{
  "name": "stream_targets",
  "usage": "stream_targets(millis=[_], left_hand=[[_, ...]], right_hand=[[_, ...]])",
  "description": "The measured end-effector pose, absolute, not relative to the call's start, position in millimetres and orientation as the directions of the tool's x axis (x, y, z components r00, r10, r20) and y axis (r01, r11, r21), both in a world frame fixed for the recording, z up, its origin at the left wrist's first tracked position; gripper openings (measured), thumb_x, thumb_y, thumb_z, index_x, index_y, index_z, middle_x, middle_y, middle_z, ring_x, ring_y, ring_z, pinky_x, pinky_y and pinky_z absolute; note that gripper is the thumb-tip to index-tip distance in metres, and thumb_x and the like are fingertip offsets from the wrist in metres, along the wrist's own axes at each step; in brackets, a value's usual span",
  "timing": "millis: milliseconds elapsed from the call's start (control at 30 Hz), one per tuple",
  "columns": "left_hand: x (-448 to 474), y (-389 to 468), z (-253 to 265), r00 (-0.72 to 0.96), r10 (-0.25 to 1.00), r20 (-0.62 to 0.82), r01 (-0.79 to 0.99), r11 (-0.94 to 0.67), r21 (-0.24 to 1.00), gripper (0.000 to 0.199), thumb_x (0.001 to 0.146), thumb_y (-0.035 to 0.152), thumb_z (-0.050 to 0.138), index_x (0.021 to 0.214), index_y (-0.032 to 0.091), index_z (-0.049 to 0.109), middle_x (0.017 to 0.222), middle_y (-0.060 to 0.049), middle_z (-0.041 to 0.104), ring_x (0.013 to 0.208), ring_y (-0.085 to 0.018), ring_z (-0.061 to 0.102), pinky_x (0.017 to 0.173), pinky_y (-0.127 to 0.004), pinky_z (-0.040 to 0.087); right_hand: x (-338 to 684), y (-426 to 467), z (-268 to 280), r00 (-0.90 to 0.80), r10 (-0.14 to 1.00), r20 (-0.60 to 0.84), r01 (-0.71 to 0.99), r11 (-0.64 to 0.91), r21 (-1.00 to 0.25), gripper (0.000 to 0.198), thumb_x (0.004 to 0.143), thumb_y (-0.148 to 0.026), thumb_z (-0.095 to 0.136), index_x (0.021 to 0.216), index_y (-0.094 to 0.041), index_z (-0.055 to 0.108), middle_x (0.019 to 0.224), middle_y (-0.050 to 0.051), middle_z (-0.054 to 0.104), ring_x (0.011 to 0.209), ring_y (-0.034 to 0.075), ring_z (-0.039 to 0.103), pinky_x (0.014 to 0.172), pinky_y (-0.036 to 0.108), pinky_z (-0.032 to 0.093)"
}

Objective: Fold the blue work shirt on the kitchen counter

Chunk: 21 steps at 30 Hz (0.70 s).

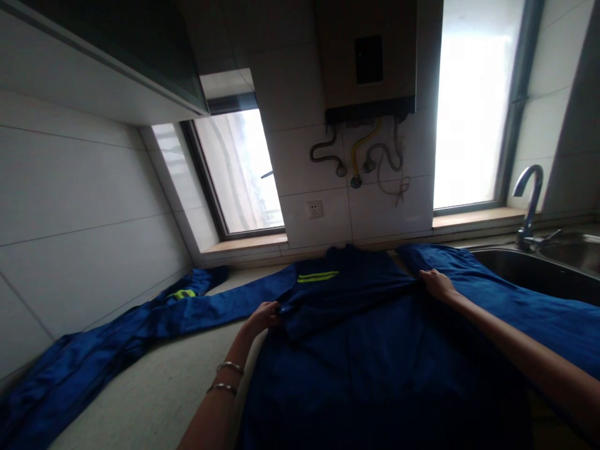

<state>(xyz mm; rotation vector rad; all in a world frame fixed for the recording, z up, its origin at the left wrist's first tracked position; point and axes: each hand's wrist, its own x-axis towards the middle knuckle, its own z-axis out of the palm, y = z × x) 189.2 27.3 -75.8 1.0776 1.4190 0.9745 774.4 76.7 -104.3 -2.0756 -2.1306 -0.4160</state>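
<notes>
A dark blue work jacket [347,356] with yellow-green stripes on its chest lies spread over the counter, its lower part reaching toward me. My left hand [263,317], with two bangles on the wrist, is closed on the jacket's left edge below the sleeve. On the other side, my right hand [437,285] pinches the jacket's cloth near the right shoulder. A fold runs across the jacket between the two hands. One sleeve stretches left along the counter. More blue cloth [506,300] lies to the right, beneath my right forearm and beside the sink.
Another blue garment piece [94,350] with a yellow-green band lies along the left wall. At the right are a sink [497,259] and a chrome faucet [532,200]. A water heater [368,62] with hoses hangs above the counter [154,387], and a cabinet [107,69] overhangs the left.
</notes>
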Motion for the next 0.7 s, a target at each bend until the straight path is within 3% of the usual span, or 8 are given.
stream_targets(millis=[167, 300, 400, 600, 700], left_hand=[[199.8, 24.4, -55.4, -0.011, 0.975, -0.223, 0.007, 0.223, 0.975, 0.029, 0.066, 0.022, 0.071, 0.087, 0.014, 0.053, 0.055, 0.005, 0.053, 0.046, -0.01, 0.054, 0.049, -0.022, 0.044], [238.6, 13.9, -16.1, 0.067, 0.995, -0.068, -0.017, 0.069, 0.997, 0.043, 0.067, 0.02, 0.07, 0.106, 0.016, 0.053, 0.067, 0.002, 0.06, 0.051, -0.011, 0.059, 0.045, -0.019, 0.043], [284.0, -6.2, 10.6, 0.116, 0.993, 0.035, -0.099, -0.024, 0.995, 0.047, 0.071, 0.02, 0.066, 0.115, 0.019, 0.051, 0.074, -0.001, 0.063, 0.061, -0.016, 0.065, 0.052, -0.023, 0.05], [358.6, -53.6, 28.3, 0.096, 0.984, 0.149, -0.343, -0.108, 0.933, 0.025, 0.075, 0.019, 0.057, 0.099, 0.015, 0.06, 0.088, -0.005, 0.066, 0.073, -0.021, 0.068, 0.066, -0.033, 0.056], [370.7, -68.9, 31.9, 0.121, 0.98, 0.16, -0.369, -0.105, 0.924, 0.024, 0.073, 0.018, 0.058, 0.096, 0.013, 0.064, 0.087, -0.006, 0.068, 0.076, -0.021, 0.068, 0.073, -0.034, 0.055]], right_hand=[[733.7, 62.7, -90.1, -0.048, 0.967, 0.252, 0.999, 0.043, 0.022, 0.042, 0.078, -0.003, 0.044, 0.118, -0.015, 0.054, 0.107, 0.014, 0.06, 0.098, 0.023, 0.057, 0.073, 0.028, 0.043], [666.9, 12.2, -66.7, -0.307, 0.831, 0.463, 0.909, 0.4, -0.116, 0.054, 0.08, -0.013, 0.049, 0.133, -0.018, 0.042, 0.128, 0.013, 0.048, 0.117, 0.023, 0.047, 0.095, 0.036, 0.04], [612.1, -44.0, -52.4, -0.379, 0.691, 0.616, 0.774, 0.601, -0.197, 0.062, 0.083, -0.027, 0.052, 0.141, -0.024, 0.029, 0.141, 0.008, 0.035, 0.127, 0.022, 0.036, 0.102, 0.039, 0.037], [541.9, -110.9, -53.2, -0.252, 0.655, 0.712, 0.72, 0.618, -0.314, 0.104, 0.068, -0.045, 0.07, 0.147, -0.023, 0.006, 0.151, 0.01, 0.01, 0.136, 0.03, 0.018, 0.105, 0.049, 0.033], [537.3, -103.7, -65.2, -0.056, 0.688, 0.723, 0.665, 0.566, -0.487, 0.099, 0.075, -0.042, 0.065, 0.147, -0.022, 0.0, 0.152, 0.011, 0.006, 0.136, 0.03, 0.019, 0.101, 0.048, 0.038]])
